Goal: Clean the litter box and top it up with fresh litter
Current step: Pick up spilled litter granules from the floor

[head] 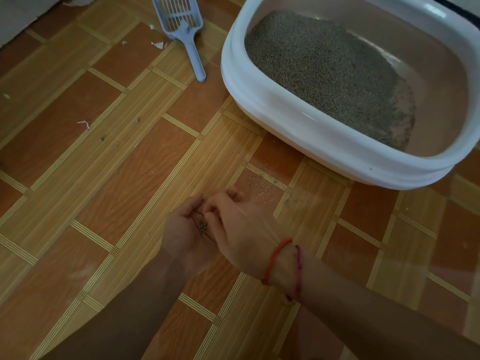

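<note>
A white litter box (pixel 262 100) stands on the floor at the upper right, with grey-brown litter (pixel 324 71) heaped toward its left and front side. A blue slotted scoop (pixel 181 24) lies on the floor left of the box. My left hand (pixel 187 235) is cupped palm up near the floor, with a few litter grains (pixel 204 227) lying in the palm. My right hand (pixel 241 227), with a red string on its wrist, reaches over it, its fingertips bunched over the left palm. Several spilled grains (pixel 262 185) lie on the floor just beyond my hands.
The floor is wood-pattern vinyl (pixel 109 178) with scattered white scraps (pixel 158 44) and a bit of string (pixel 84 123) at the left. A pale wall or furniture edge (pixel 18 19) fills the upper left corner.
</note>
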{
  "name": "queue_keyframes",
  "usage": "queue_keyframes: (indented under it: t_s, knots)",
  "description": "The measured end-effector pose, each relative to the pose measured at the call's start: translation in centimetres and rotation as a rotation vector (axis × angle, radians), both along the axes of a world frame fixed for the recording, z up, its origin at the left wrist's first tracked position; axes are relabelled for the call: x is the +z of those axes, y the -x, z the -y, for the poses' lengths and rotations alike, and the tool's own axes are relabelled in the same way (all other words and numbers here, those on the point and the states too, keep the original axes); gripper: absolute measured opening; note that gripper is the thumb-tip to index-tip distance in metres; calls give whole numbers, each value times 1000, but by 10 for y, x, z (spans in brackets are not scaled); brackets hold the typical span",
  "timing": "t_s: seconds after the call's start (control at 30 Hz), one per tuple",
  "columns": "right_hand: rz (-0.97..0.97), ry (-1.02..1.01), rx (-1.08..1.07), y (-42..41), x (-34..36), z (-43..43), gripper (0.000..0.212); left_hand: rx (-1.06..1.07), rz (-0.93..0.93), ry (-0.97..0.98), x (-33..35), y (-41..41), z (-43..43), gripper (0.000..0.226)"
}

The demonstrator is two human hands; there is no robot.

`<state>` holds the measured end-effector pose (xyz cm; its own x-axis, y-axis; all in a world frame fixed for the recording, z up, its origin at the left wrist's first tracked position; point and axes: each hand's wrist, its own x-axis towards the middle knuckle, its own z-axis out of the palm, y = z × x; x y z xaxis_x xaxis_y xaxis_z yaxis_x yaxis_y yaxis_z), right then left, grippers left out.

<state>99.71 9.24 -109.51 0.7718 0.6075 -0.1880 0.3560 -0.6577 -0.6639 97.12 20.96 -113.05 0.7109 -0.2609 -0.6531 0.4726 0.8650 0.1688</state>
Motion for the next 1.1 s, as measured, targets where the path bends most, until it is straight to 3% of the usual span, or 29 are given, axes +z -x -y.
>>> queue_keyframes:
  t_s: [0.17,0.3,0.43,0.57,0.93,1.1]
  knots:
    - [-9,-2,12,4,0,1,15,53,-28,20,4,-1,2,49]
    - [36,5,-161,-13,-2,25,13,119,-46,-33,5,-4,-2,56]
    - [0,212,-254,-32,-18,60,14,182,-80,-32,7,-5,-4,52]
    - [-34,288,-226,-34,-30,75,13,184,-88,-40,9,-6,-3,52]
    - [5,315,-198,-29,-40,75,16,195,-109,-49,7,-4,-6,52]
    - [-21,216,-198,-21,-31,64,15,182,-91,-58,6,-3,-4,54]
